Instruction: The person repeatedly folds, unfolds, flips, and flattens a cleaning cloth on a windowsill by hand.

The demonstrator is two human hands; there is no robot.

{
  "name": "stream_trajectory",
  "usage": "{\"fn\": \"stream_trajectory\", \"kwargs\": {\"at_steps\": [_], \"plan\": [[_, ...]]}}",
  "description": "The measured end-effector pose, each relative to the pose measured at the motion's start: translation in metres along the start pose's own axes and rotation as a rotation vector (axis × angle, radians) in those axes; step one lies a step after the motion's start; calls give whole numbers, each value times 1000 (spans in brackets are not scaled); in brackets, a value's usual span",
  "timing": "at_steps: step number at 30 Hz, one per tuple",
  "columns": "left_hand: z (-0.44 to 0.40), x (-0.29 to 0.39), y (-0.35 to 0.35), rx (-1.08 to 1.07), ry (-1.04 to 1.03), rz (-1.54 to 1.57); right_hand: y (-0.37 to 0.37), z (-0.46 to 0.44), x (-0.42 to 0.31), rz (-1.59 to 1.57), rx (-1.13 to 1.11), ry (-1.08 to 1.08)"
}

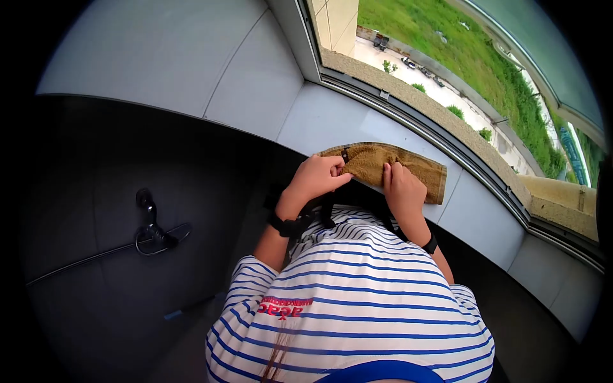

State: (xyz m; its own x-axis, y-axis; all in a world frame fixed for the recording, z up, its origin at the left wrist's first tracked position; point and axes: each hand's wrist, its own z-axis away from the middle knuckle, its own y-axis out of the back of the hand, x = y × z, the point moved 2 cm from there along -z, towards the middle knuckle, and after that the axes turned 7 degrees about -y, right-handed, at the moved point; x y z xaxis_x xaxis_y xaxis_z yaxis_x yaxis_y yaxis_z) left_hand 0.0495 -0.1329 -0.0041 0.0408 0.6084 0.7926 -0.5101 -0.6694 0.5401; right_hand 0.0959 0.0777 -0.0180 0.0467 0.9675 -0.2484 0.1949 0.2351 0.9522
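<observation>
A brown terry towel (369, 161) lies folded along the tiled window sill, its edge bound in a lighter band. A small dark tag or clip shows near its left end. My left hand (317, 180) has its fingers curled and pinched at the towel's near left part. Farther right, my right hand (405, 190) is closed, with thumb and fingers gathering the cloth near the middle. The towel's right end (436, 182) extends past my right hand onto the sill. The cloth inside my fingers is hidden.
An open window with a metal track (408, 110) runs beyond the sill (332, 118); grass and a paved strip lie far below outside. On the left, a dark wall carries a hand shower (153, 220) with a hose. Grey tiles (249, 70) line the wall.
</observation>
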Motion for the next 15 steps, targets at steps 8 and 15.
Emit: {"fn": "stream_trajectory", "kwargs": {"at_steps": [8,15], "plan": [[30,-66,40,509,-90,52,-27,-29,-73,-115,-32,255],[45,-94,32,758,-76,613,-37,-43,-79,-41,-21,262]]}}
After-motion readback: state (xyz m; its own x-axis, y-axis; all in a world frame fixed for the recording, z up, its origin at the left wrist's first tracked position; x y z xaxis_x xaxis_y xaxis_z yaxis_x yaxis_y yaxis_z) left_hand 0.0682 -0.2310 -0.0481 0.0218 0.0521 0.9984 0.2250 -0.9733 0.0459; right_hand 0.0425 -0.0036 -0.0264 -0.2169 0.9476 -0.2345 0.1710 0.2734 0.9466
